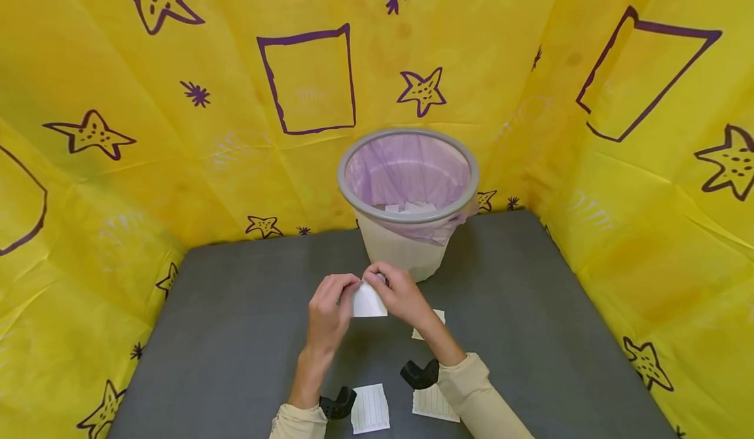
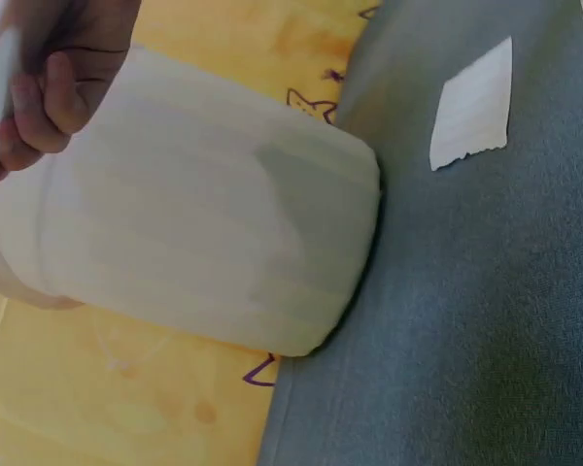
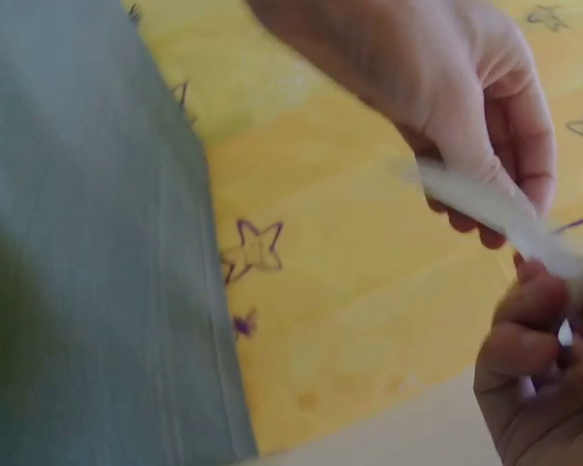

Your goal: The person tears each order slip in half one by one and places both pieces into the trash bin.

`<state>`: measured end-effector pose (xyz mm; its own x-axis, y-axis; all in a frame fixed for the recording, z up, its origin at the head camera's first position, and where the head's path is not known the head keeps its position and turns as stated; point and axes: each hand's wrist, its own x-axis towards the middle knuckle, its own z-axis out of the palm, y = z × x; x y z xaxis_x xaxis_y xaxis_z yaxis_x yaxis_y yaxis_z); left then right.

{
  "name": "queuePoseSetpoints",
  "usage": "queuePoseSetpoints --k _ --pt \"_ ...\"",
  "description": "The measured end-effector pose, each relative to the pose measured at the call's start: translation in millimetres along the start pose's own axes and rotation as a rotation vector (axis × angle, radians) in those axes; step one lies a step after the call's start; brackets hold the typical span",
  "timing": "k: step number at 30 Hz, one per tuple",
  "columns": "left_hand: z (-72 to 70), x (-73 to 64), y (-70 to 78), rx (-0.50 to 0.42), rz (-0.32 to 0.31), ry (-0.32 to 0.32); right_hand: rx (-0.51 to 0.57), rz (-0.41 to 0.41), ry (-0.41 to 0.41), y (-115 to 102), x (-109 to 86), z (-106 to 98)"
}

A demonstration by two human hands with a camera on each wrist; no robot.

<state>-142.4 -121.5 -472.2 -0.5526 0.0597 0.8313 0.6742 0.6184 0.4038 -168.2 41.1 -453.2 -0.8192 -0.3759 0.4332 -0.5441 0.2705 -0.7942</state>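
Note:
A small white piece of paper (image 1: 368,303) is pinched at its upper edge between both hands, low in front of the bin. My left hand (image 1: 330,311) grips it from the left with thumb and fingers. From the right, my right hand (image 1: 403,295) pinches it close by, the fingertips of both hands nearly meeting. In the right wrist view the paper strip (image 3: 505,209) looks blurred between the two hands. Behind them stands a white bin (image 1: 397,246) with a grey rim and a purple liner (image 1: 383,171); white paper pieces (image 1: 415,208) lie inside.
Lined paper pieces lie on the grey table (image 1: 235,334): one piece (image 1: 370,409) near the left wrist, another (image 1: 432,405) partly under the right forearm, a third (image 1: 438,318) behind the right wrist. Yellow star-patterned cloth (image 1: 224,184) encloses the back and sides.

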Motion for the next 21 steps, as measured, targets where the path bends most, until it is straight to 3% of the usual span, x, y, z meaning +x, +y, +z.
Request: queuePoseSetpoints --k 3,11,16,18,21 --pt "2.0 0.2 2.1 0.01 0.011 0.04 0.006 0.042 0.053 -0.2 -0.7 1.5" --pt "-0.8 0.2 4.8 -0.051 -0.046 0.07 -0.071 -0.004 0.114 0.1 -1.5 2.3" --pt "-4.3 1.5 7.5 -0.093 -0.113 0.152 -0.091 0.032 0.178 2.3 -3.5 0.2" --pt "-4.6 1.4 8.5 -0.109 -0.141 0.158 -0.103 0.036 0.189 3.6 -4.4 0.2" --pt "-2.8 0.4 9.5 -0.133 -0.158 0.119 -0.132 0.019 0.188 4.7 -4.8 0.6"
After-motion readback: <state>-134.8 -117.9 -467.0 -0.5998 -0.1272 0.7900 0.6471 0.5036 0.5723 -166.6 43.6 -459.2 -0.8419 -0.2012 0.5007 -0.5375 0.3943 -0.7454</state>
